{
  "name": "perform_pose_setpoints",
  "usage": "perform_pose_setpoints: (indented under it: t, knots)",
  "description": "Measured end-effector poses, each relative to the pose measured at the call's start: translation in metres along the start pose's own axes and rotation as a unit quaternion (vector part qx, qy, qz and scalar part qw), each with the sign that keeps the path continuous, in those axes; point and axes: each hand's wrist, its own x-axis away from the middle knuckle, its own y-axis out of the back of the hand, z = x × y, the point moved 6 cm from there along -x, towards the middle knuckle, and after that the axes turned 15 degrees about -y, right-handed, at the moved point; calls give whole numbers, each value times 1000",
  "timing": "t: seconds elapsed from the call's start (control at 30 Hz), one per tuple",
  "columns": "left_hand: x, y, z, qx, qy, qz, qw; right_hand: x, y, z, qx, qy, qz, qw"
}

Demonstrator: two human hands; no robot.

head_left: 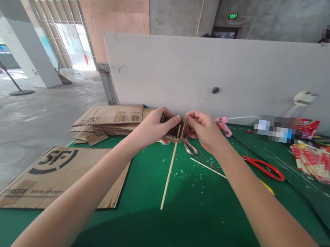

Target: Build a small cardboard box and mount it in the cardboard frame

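A small open cardboard box (171, 138) is gripped in my left hand (159, 123), its thumb laid along the upper edge. My right hand (198, 129) is closed at the box's right side, fingertips pinched together; whether they hold the wall or something small is hidden. A thin wooden stick (168, 177) runs from under the box's near edge toward me, and a pale stick piece shows inside the box. Just below my right hand lie silver-handled scissors (191, 147). Another thin stick (208, 167) rests on the green table to the right.
Flattened cardboard (84, 175) and a cardboard stack (113, 120) lie left. Right are a pink glue gun (224, 126), red-handled pliers (264, 169) and packaged sticks (309, 162). A white partition (172, 71) stands behind the green table (186, 233). A person's head, blurred, shows beyond it.
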Motion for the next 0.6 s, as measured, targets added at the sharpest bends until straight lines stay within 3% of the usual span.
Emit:
perform_pose_setpoints:
  t: [0.27, 0.6]
  knots:
    - [0, 0, -1, -43, -13, -2, 999, -7, 1, -7, 31, 34, -22, 999]
    - [2, 6, 0, -68, -3, -27, 997, -1, -9, -7, -26, -28, 0, 999]
